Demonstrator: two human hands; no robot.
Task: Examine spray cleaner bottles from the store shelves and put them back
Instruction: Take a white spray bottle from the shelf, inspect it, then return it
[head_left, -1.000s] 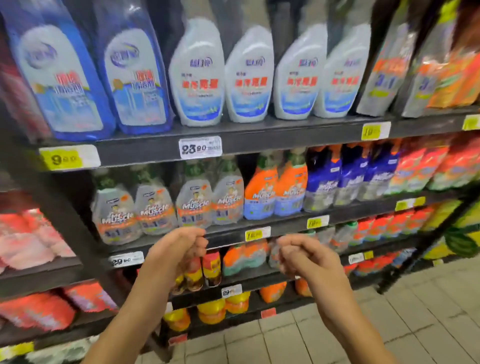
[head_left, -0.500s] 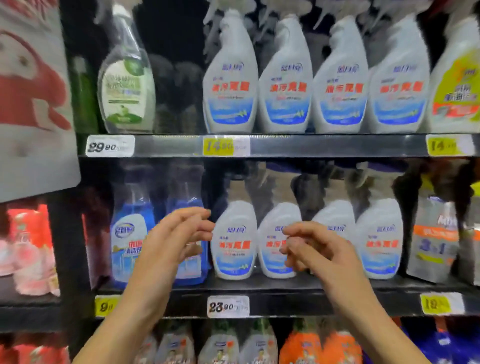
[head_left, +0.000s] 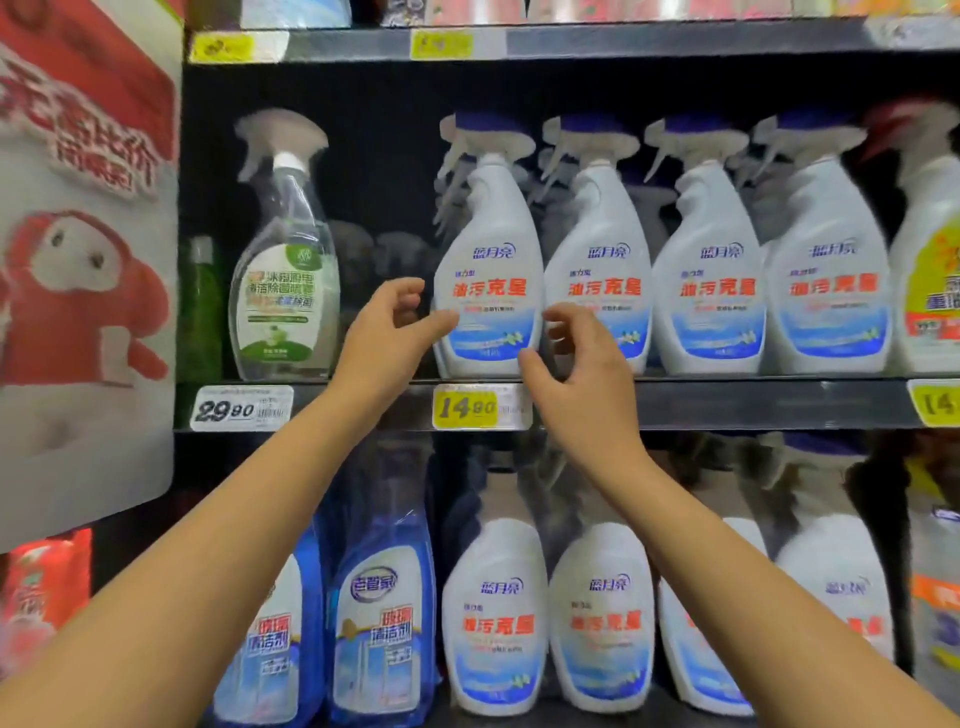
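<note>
A row of white spray cleaner bottles with blue trigger caps stands on the upper shelf (head_left: 727, 402). The leftmost white bottle (head_left: 488, 270) stands upright between my hands. My left hand (head_left: 389, 327) is at its left side, fingers loosely curled, thumb touching the label's lower left edge. My right hand (head_left: 576, 358) is at its lower right, fingers curved and spread, holding nothing. Neither hand is closed around the bottle.
A clear spray bottle with a green label (head_left: 283, 291) stands left of a dark gap. Blue bottles (head_left: 379, 623) and more white ones (head_left: 493, 613) fill the shelf below. A red and white sign (head_left: 83, 249) juts out at left. A yellow-labelled bottle (head_left: 930, 291) is at far right.
The view has risen from the lower shelves to the upper shelf. Both hands have lifted, opened from loose fists and come to either side of the leftmost white bottle.
</note>
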